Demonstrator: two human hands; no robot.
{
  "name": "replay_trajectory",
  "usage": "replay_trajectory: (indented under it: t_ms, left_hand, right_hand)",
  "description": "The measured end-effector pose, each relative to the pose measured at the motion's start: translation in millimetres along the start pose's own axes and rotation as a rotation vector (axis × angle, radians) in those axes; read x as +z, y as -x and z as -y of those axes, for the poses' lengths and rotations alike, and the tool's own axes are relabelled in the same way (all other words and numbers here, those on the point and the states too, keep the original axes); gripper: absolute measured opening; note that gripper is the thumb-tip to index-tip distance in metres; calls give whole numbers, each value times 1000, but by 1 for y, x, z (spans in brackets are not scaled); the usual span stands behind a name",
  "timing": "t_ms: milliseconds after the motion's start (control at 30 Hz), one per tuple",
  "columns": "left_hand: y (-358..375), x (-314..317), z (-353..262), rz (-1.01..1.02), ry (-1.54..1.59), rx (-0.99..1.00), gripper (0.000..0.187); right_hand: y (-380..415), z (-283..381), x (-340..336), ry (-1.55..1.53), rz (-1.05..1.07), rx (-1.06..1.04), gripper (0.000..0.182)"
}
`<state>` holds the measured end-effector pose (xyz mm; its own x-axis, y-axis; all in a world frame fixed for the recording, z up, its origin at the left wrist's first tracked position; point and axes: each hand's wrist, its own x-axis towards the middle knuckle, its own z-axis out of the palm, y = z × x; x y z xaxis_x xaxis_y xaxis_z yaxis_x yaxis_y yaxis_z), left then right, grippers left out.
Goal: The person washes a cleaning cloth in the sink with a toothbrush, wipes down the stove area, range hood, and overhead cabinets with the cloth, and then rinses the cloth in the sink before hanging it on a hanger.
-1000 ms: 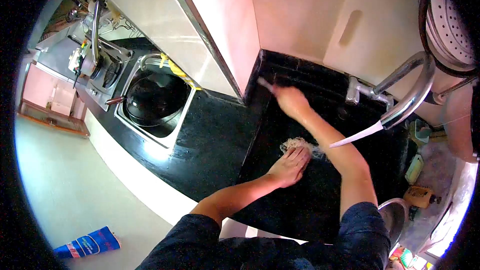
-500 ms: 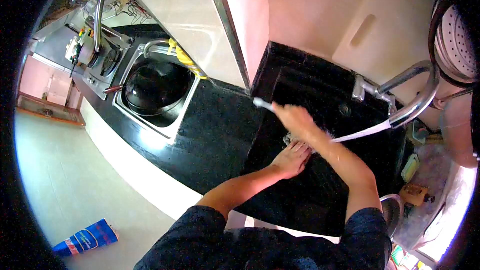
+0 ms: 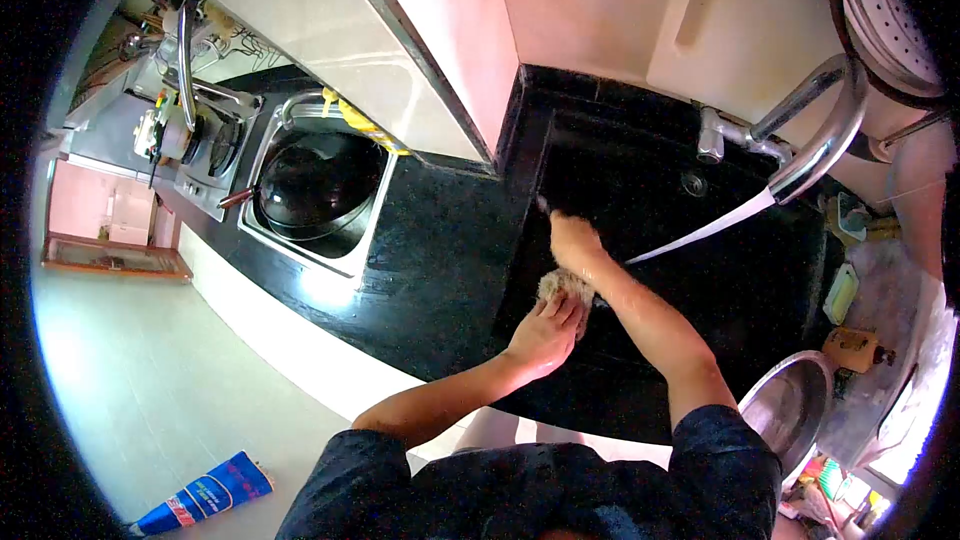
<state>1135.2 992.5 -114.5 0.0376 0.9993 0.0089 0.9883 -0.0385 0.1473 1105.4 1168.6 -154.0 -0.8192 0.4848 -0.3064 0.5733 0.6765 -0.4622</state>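
Over the black stone sink (image 3: 650,330), my left hand (image 3: 545,338) grips a shaggy beige cloth-like piece (image 3: 565,287), with its fingers curled over the top. My right hand (image 3: 577,243) is just beyond it, closed round a thin handle whose pale end (image 3: 542,204) pokes out on the far left side. The rest of that handle's tool is hidden behind the hand and forearm. From the curved metal faucet (image 3: 820,155) a white stream of water (image 3: 705,229) runs toward my right wrist.
A second metal sink (image 3: 352,262) on the left holds a black wok (image 3: 310,180). A metal basin (image 3: 790,405), a pump bottle (image 3: 856,350) and a soap dish (image 3: 840,293) stand at the right. A blue bag (image 3: 208,495) lies on the floor.
My right hand has drawn nearer, and less of the pale handle end shows. More of the shaggy piece is visible beside my left hand. The view has shifted slightly.
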Motion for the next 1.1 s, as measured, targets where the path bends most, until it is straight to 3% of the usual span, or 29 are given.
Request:
replay_trajectory:
  t_ms: [100, 167, 267, 300, 333, 433, 467, 533, 567, 633, 700, 733, 800, 867, 967, 1000, 1033, 1100]
  left_hand:
    - [5, 29, 14, -42, 107, 40, 39]
    - [0, 24, 23, -58, 181, 63, 36]
    - [0, 9, 27, -50, 302, -46, 28]
    - [1, 4, 28, -84, 319, -39, 28]
    - [0, -2, 32, -123, 332, -35, 29]
    - [-9, -20, 55, 209, 423, -128, 14]
    - [-14, -32, 65, 99, 380, -169, 9]
    - [-40, -53, 90, -109, 358, -184, 10]
    - [-58, -78, 94, -99, 308, -226, 9]
    - [-83, -113, 108, -204, 361, -142, 8]
    - [-107, -126, 123, -208, 469, -43, 10]
    - [-116, -126, 129, -198, 588, -30, 12]
    - [-136, -104, 136, -167, 566, -65, 14]
    - [-136, -98, 129, -63, 569, -75, 11]
    - [-128, -98, 123, 102, 563, -116, 12]
    - [-124, -87, 128, 27, 477, -61, 13]
    - [-117, -70, 132, -42, 394, -5, 13]
    - [-105, -53, 134, 18, 414, -108, 16]
  right_hand:
    - [-78, -22, 15, -11, -180, 84, 25]
    - [-99, -25, 3, 25, -38, 46, 25]
    - [-26, -20, 2, -144, 16, -19, 28]
    - [-4, -25, 10, -49, 39, -201, 30]
    - [10, -20, 6, -22, 48, -182, 31]
    - [-25, -29, -1, 72, 37, -41, 32]
    - [-47, -38, 7, -1, -153, -1, 29]
    - [-67, -38, 14, 5, -26, 70, 29]
    - [-57, -25, 12, -89, 71, 134, 30]
    - [-2, -36, 52, -19, -66, -211, 32]
    - [56, -6, 35, -73, 150, -91, 34]
    - [90, 18, -3, -44, 331, -117, 46]
    - [133, 32, -26, 10, 478, -312, 52]
    - [157, 42, -38, -23, 539, -281, 40]
    - [144, 41, -48, 20, 486, -146, 33]
    - [119, 16, -7, 150, 417, -130, 33]
    - [103, -6, 18, 175, 203, -100, 31]
    - [103, 3, 1, 164, 203, -34, 28]
